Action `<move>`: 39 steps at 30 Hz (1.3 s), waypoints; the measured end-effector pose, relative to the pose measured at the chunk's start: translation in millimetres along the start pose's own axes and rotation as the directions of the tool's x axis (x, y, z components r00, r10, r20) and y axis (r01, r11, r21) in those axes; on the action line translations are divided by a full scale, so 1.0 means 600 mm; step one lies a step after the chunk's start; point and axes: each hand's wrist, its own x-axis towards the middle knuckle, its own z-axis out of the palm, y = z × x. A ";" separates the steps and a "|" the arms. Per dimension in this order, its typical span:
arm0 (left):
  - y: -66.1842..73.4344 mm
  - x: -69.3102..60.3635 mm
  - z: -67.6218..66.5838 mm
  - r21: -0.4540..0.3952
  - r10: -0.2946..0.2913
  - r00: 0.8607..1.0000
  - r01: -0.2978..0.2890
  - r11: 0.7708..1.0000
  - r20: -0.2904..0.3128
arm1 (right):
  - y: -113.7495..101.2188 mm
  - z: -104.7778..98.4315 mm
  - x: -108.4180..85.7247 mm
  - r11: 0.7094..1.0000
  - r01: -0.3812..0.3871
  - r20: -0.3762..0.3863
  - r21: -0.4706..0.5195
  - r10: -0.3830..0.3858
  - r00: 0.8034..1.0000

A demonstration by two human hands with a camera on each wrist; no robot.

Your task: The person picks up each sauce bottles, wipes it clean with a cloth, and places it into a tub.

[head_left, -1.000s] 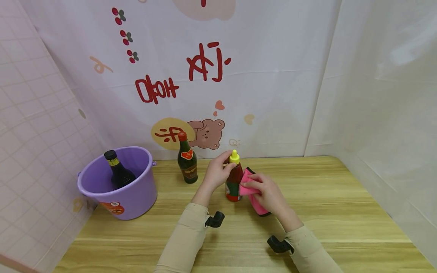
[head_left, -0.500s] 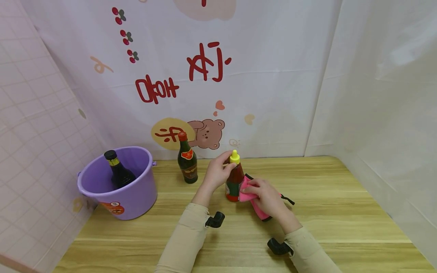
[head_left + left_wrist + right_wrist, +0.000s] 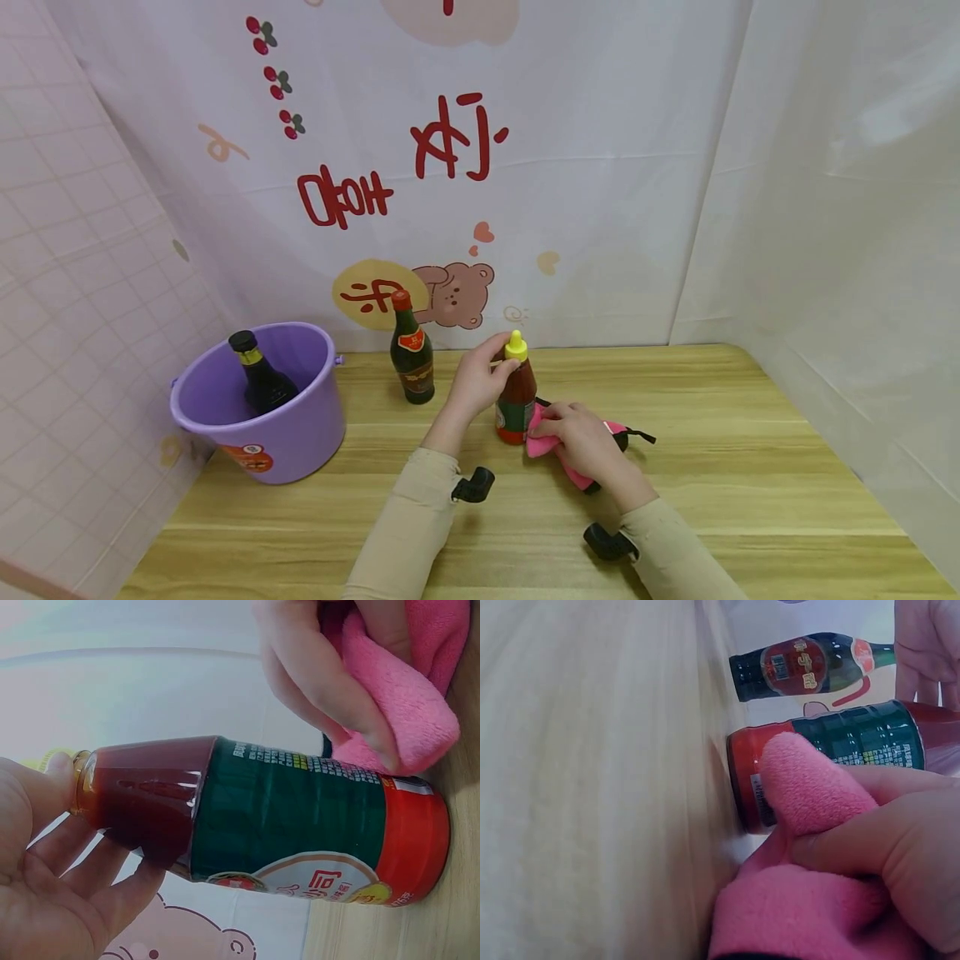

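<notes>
An upright sauce bottle [image 3: 516,408] with a yellow nozzle cap, dark red contents and a green-and-red label stands on the table. My left hand [image 3: 477,377] grips it by the neck, just under the cap; the left wrist view shows thumb and fingers around the neck of the sauce bottle [image 3: 292,817]. Pinched in my right hand [image 3: 587,440] is a pink cloth [image 3: 542,442] with black edging. In the right wrist view a fold of the pink cloth [image 3: 810,784] lies against the lower label, near the bottle's base.
Left of the hands, a dark green bottle [image 3: 412,358] with a red cap stands near the back wall. A purple bucket [image 3: 307,433] at the far left holds a black-capped dark bottle [image 3: 266,383]. White printed sheeting [image 3: 600,208] hangs behind the wooden table [image 3: 750,467].
My right hand has slid the pink cloth down the bottle's side toward its base. More of the cloth's black-edged end now shows right of the hand. The left hand keeps its grip.
</notes>
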 end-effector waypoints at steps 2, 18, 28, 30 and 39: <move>0.000 -0.001 0.000 0.003 0.003 1.000 -0.003 1.000 0.000 | -0.002 0.000 0.001 1.000 -0.011 0.018 -0.013 0.011 1.000; 0.001 -0.001 0.006 -0.015 0.039 0.999 -0.039 0.999 0.005 | 0.007 -0.013 0.002 0.999 0.006 0.049 0.044 -0.008 0.999; 0.002 -0.009 0.022 -0.007 0.029 0.988 -0.030 1.000 -0.154 | 0.042 -0.032 -0.008 0.986 -0.039 -0.018 0.162 0.042 0.999; 0.006 -0.011 0.025 0.017 0.007 0.978 -0.004 1.000 -0.211 | 0.048 -0.038 -0.010 0.978 -0.062 -0.043 0.197 0.071 0.997; 0.025 -0.014 0.036 0.122 -0.019 0.932 0.067 0.990 -0.363 | 0.066 -0.066 -0.017 0.955 -0.127 -0.107 0.267 0.161 0.981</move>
